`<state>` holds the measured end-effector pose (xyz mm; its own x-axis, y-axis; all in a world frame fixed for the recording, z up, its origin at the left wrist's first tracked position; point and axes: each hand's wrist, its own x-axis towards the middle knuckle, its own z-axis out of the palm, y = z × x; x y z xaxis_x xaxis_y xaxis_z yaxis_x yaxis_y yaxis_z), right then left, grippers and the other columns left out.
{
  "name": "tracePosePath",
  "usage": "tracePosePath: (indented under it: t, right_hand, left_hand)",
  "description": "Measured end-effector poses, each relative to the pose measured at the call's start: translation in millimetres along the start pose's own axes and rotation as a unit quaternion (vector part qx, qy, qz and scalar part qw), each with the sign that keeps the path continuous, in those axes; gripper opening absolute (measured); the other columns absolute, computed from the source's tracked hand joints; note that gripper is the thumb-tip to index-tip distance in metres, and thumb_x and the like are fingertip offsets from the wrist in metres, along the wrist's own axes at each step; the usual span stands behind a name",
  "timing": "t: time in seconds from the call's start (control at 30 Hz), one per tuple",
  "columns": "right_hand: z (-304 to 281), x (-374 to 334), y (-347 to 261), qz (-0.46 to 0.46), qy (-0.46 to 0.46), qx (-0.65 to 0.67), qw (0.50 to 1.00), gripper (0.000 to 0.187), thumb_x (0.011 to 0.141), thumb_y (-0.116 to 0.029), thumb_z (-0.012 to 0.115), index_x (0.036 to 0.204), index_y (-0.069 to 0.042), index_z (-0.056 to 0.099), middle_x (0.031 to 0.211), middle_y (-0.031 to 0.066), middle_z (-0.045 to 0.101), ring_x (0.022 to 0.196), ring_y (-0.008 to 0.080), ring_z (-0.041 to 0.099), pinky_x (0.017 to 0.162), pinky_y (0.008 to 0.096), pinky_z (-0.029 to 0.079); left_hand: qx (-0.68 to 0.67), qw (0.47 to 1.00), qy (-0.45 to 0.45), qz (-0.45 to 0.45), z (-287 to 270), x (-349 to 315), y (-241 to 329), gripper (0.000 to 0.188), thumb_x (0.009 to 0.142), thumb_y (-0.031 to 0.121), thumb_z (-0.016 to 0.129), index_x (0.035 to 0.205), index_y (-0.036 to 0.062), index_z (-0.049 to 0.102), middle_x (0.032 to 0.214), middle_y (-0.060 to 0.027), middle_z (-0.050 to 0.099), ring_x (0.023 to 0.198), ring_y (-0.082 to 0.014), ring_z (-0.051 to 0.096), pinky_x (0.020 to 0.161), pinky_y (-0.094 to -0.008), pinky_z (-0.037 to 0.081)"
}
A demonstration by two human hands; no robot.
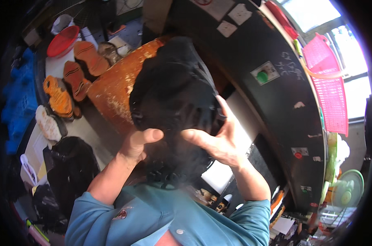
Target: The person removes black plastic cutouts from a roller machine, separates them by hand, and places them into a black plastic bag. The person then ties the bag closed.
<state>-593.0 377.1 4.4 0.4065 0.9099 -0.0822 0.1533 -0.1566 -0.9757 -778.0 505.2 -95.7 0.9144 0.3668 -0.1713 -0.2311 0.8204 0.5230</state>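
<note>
A large, soft black leather-like piece [173, 90] fills the middle of the view, bulging and creased; its exact kind I cannot make out. My left hand [136, 143] grips its near left side with the thumb on top and the other fingers hidden. On the near right side my right hand [218, 141] holds it too, thumb pointing inward across the surface and fingers wrapped around the edge. Between the thumbs the near part is dark and hazy. Behind it stands a worn orange-brown board [112, 92], partly covered by the piece.
Several shoe-shaped forms, among them an orange one [58, 96], stand at the left beside a red bowl [63, 41]. A black bundle [71, 164] lies near my left arm. A dark panel with a green button [263, 76] rises at the right, with a pink basket [327, 82] beyond.
</note>
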Motion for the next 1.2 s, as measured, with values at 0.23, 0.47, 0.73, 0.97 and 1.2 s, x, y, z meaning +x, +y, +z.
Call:
tracePosePath:
  t: [0.23,0.47,0.73,0.97,1.2]
  right_hand:
    - [-35,26,-10,0.007,-0.114,-0.087,0.99,0.119,0.08,-0.065,0.087,0.16,0.008,0.037,0.147,0.0319,0.058,0.141,0.0384,0.056,0.117,0.0459,0.045]
    - [-48,39,-25,-0.057,-0.121,-0.253,0.958,0.09,0.086,-0.058,0.085,0.149,0.001,0.058,0.119,0.0203,0.076,0.11,0.0278,0.072,0.099,0.041,0.056]
    - [-255,115,-95,-0.188,0.377,-0.452,0.786,0.053,0.109,-0.042,0.062,0.138,0.002,0.068,0.128,0.0209,0.074,0.119,0.0276,0.071,0.106,0.0386,0.052]
    - [-460,193,-17,0.045,0.324,-0.714,0.619,0.046,0.094,-0.032,0.061,0.112,0.009,0.069,0.101,0.0368,0.07,0.105,0.051,0.071,0.089,0.0564,0.055]
    - [-468,161,-22,-0.008,0.341,-0.689,0.64,0.043,0.093,-0.028,0.068,0.119,0.006,0.065,0.106,0.0321,0.07,0.103,0.0439,0.07,0.089,0.0513,0.056]
  left_hand:
    - [-0.071,0.997,0.016,-0.001,4,0,-7,0.097,0.076,0.028,0.085,0.156,-0.0048,0.04,0.143,-0.0213,0.061,0.126,-0.0366,0.066,0.112,-0.0503,0.055]
    - [-0.129,0.991,0.035,-0.002,-9,-4,-7,0.088,0.079,0.018,0.082,0.154,-0.0031,0.043,0.14,-0.0197,0.063,0.125,-0.0347,0.066,0.11,-0.0494,0.056]
    - [-0.058,0.997,0.02,0.048,15,-36,9,0.073,0.081,0.007,0.08,0.149,0.0002,0.054,0.137,-0.011,0.068,0.123,-0.0247,0.066,0.109,-0.0404,0.055]
    - [-0.058,0.996,-0.035,0.06,15,-56,5,0.092,0.079,0.011,0.087,0.159,0.0024,0.043,0.146,-0.009,0.062,0.13,-0.0226,0.061,0.115,-0.0414,0.049]
    - [-0.02,0.997,-0.009,0.068,8,-84,7,0.097,0.078,0.013,0.09,0.16,0.0032,0.041,0.147,-0.0075,0.062,0.13,-0.0182,0.06,0.116,-0.0377,0.048]
